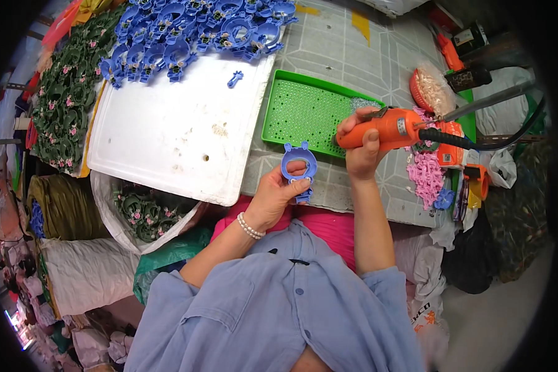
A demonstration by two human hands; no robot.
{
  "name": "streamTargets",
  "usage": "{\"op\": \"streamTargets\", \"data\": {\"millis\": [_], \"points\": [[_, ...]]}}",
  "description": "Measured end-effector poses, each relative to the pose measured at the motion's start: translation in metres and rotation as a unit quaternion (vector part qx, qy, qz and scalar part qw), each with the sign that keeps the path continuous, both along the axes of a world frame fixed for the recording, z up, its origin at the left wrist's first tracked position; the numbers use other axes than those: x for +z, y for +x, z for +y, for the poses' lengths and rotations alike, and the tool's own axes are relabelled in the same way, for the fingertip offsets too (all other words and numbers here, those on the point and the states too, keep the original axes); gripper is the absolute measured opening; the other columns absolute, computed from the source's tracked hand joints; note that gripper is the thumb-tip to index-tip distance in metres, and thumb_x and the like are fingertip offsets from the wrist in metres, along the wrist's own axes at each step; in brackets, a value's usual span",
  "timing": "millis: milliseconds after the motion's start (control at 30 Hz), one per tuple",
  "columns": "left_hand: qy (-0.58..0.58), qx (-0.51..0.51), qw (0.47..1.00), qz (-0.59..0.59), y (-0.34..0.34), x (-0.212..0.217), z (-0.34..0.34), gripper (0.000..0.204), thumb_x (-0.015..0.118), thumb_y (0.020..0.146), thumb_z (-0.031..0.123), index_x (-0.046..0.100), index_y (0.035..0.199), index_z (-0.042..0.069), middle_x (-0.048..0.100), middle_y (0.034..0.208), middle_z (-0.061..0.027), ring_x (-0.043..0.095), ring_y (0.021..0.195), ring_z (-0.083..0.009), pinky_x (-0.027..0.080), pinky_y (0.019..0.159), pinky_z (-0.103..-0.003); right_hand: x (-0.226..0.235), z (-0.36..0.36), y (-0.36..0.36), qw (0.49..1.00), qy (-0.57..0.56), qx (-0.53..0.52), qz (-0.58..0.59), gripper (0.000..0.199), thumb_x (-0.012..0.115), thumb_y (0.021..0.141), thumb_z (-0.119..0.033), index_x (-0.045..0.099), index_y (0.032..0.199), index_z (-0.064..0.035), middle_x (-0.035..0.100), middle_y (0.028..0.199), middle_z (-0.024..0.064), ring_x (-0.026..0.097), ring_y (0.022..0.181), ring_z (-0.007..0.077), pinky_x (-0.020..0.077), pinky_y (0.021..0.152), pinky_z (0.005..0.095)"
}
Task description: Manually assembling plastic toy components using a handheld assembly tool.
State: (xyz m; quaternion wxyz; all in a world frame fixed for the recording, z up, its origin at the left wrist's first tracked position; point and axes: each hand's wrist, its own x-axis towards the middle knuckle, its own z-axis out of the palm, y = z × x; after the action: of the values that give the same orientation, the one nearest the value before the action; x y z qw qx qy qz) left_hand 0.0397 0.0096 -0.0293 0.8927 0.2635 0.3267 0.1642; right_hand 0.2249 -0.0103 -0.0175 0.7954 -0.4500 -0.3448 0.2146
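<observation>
My left hand [271,197] is closed on a blue plastic figure [307,150] with a round ring-shaped head and two small ears, held upright by its lower part near the table's front edge. To the right and a little higher, my right hand [364,160] is wrapped round an orange electric screwdriver [387,128] with a black cord leading off to the right. The tool is apart from the figure. Behind both hands lies a shallow green perforated tray [281,137], with small shiny metal parts [364,103] in its right corner, partly hidden by the tool.
Many blue figures [167,53] crowd a white board [161,133], with one small blue piece [235,79] alone on it. Dark green pieces [68,93] fill the far left, more a sack [144,214] below. Pink parts [425,180] and a red basket [420,93] stand right.
</observation>
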Motion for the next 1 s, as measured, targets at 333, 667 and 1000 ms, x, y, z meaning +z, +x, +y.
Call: {"op": "streamTargets", "data": {"millis": [333,667,1000], "points": [[0.045,0.001,0.999,-0.017,-0.004,-0.009,0.000,0.043,0.066,0.078,0.002,0.050,0.118,0.004,0.062,0.107,-0.0075,0.063,0.082,-0.0138,0.051,0.065,-0.024,0.003,0.001,-0.002,1.000,-0.014,-0.002,0.007,0.047,0.062,0.078,-0.040,0.046,0.101,-0.0030,0.053,0.071,0.0053,0.053,0.061,0.0146,0.0459,0.057,0.0277],[0.046,-0.004,0.999,-0.005,0.001,-0.012,0.001,0.040,0.065,0.077,-0.002,0.050,0.115,0.002,0.061,0.093,-0.0036,0.059,0.076,-0.0090,0.051,0.063,-0.023,0.021,-0.005,-0.007,1.000,0.008,0.016,0.012,0.057,0.065,0.075,-0.047,0.046,0.105,-0.0017,0.054,0.073,0.0061,0.053,0.065,0.0161,0.0460,0.061,0.0289],[0.074,0.020,0.997,0.028,0.006,-0.010,-0.004,0.035,0.065,0.077,-0.001,0.052,0.110,0.000,0.062,0.091,-0.0055,0.060,0.074,-0.0113,0.051,0.061,-0.024,0.046,-0.039,-0.044,0.995,0.019,0.098,0.008,0.069,0.056,0.075,-0.064,0.043,0.111,-0.0061,0.053,0.079,0.0070,0.050,0.071,0.0199,0.0409,0.071,0.0365]]}}
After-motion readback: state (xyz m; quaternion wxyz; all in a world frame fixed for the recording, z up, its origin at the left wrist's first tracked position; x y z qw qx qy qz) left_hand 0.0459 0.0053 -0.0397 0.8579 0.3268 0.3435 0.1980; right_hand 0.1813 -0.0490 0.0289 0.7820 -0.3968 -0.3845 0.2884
